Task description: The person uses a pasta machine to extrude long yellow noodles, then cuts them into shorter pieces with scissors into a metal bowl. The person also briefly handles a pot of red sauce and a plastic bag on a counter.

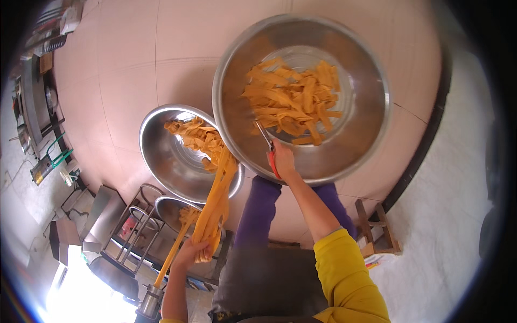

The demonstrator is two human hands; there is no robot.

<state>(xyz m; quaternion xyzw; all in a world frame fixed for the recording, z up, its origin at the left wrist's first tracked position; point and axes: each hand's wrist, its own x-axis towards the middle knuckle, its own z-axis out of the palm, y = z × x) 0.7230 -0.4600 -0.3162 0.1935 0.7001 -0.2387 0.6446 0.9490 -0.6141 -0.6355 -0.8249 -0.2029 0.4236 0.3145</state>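
My left hand (196, 253) holds a bunch of long, flat orange-yellow strips (215, 202), which look like dough or noodle sheets. They run up into a medium steel basin (161, 169) holding more folded strips. My right hand (282, 160) grips red-handled scissors (265, 135) over the near left part of a large steel basin (363, 141). Their blades point up and left, beside a loose pile of short cut strips (295, 99) in that basin. Whether the blades are parted is hard to tell.
A smaller steel bowl (167, 206) at the lower left holds strips that trail from a metal cylinder (150, 303). A metal rack (137, 238) stands beside it. A wooden stool (377, 226) is right of my legs. Pans and a table (36, 97) line the far left.
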